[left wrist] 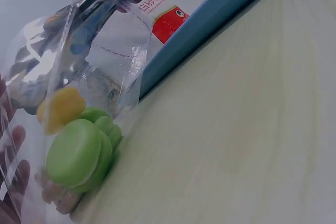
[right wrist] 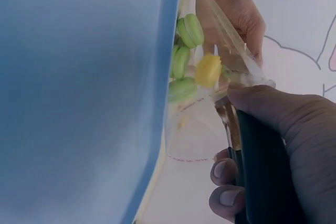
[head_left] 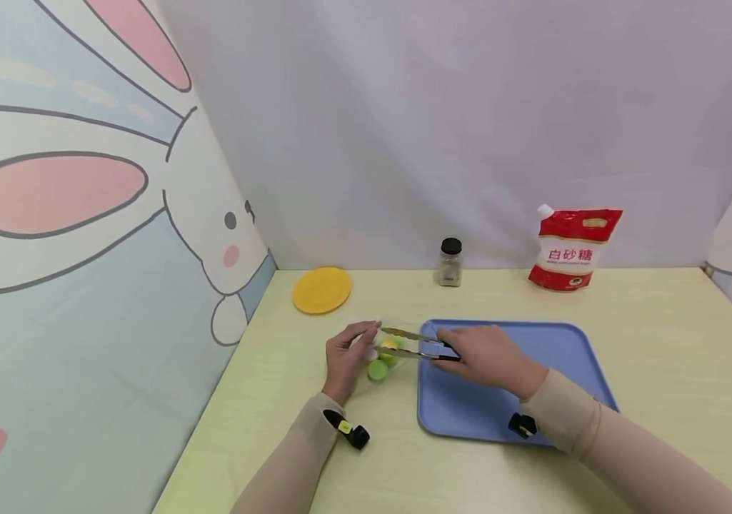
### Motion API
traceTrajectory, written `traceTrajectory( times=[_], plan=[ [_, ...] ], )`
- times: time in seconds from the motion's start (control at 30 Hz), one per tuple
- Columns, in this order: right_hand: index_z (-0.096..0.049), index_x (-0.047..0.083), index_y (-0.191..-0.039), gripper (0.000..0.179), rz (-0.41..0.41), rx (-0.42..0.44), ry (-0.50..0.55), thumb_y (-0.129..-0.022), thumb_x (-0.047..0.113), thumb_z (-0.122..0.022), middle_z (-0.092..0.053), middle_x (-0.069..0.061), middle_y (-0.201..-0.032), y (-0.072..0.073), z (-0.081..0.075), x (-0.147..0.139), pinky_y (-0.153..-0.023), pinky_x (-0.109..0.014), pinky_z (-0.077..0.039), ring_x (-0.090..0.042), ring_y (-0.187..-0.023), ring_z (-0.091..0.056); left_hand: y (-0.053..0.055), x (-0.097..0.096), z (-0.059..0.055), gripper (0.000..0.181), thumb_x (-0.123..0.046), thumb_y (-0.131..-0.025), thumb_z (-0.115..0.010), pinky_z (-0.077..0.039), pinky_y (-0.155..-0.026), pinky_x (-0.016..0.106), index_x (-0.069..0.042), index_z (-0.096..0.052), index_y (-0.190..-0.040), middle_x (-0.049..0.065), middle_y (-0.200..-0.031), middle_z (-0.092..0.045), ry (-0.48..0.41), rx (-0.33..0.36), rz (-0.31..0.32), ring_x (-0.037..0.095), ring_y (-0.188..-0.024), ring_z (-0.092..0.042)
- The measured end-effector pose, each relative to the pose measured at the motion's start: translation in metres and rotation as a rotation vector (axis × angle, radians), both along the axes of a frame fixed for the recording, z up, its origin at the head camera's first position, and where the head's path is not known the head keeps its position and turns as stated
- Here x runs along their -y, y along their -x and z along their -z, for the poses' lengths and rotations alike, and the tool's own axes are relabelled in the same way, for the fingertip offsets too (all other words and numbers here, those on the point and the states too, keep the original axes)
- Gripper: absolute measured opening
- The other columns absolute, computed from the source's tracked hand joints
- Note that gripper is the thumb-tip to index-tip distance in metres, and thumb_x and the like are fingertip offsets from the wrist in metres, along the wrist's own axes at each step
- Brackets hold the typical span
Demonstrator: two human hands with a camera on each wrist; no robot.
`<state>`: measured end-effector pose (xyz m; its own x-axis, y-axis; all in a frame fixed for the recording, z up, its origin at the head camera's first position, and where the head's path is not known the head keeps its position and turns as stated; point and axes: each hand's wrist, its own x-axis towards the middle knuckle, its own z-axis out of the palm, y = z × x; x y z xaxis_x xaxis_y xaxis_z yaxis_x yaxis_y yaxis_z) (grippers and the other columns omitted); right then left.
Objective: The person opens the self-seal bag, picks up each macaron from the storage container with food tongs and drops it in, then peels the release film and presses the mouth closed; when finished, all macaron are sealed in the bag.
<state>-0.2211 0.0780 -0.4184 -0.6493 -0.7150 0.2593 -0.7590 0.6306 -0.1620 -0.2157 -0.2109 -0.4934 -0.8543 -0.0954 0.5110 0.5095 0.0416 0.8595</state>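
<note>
Left hand pinches the edge of a clear plastic bag; in the left wrist view its fingers are cut off at the frame edge. Right hand grips the black handles of metal tongs, whose arms stand apart and point into the bag. Bag sits left of the blue tray; its outline nearly vanishes in the head view.

Inside the bag: at least three green macarons and a yellow macaron-like piece, near the tongs. Contact between tongs and yellow piece: cannot tell; glare and film blur the tips. A pinkish shape low in the left wrist view is too unclear to name.

Right sleeve hides the tray's near right corner. Behind, on the table: yellow plate, black-lidded jar, label too small to read, and red-and-white sugar pouch, partly cut off by the bag and hand in the left wrist view.
</note>
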Motion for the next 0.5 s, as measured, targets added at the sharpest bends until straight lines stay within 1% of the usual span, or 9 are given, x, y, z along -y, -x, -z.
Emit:
traceTrajectory(
  times=[0.17,0.27,0.4,0.5],
  plan=[
    [-0.060,0.018,-0.097,0.046,0.044,0.001,-0.011,-0.084,0.060,-0.073,-0.036,0.013,-0.059,0.000,0.001,-0.005,-0.041,-0.024,-0.024,-0.004,-0.045,-0.034,0.001,0.000,0.000,0.015,-0.003,-0.093,-0.071,-0.051,-0.100,0.036,0.001,-0.076,-0.106,0.015,-0.111,-0.074,0.024,-0.016,-0.008,0.027,-0.110,-0.068],
    [-0.061,0.017,-0.102,0.051,0.060,0.006,-0.005,-0.081,0.062,-0.076,-0.041,0.013,-0.062,-0.002,-0.001,-0.013,-0.042,-0.024,-0.029,-0.004,-0.046,-0.036,0.001,0.000,0.001,0.015,0.001,-0.092,-0.070,-0.051,-0.101,0.035,0.003,-0.076,-0.105,0.015,-0.112,-0.074,0.041,-0.015,-0.019,0.025,-0.110,-0.068],
    [-0.060,0.017,-0.105,0.053,0.074,0.043,0.020,-0.078,0.059,-0.079,-0.053,0.010,-0.070,-0.008,-0.005,-0.026,-0.045,-0.022,-0.034,-0.003,-0.051,-0.039,0.002,0.000,0.000,0.015,0.003,-0.091,-0.070,-0.051,-0.100,0.035,0.007,-0.074,-0.105,0.018,-0.113,-0.073,0.054,-0.014,-0.018,0.024,-0.109,-0.068],
    [-0.059,0.018,-0.106,0.054,0.110,0.094,0.044,-0.077,0.057,-0.082,-0.057,0.009,-0.076,-0.013,-0.009,-0.039,-0.046,-0.022,-0.036,-0.003,-0.052,-0.040,0.002,-0.001,-0.001,0.017,0.003,-0.091,-0.071,-0.051,-0.100,0.035,0.008,-0.074,-0.106,0.019,-0.114,-0.072,0.065,-0.017,-0.012,0.025,-0.110,-0.068]
  ],
)
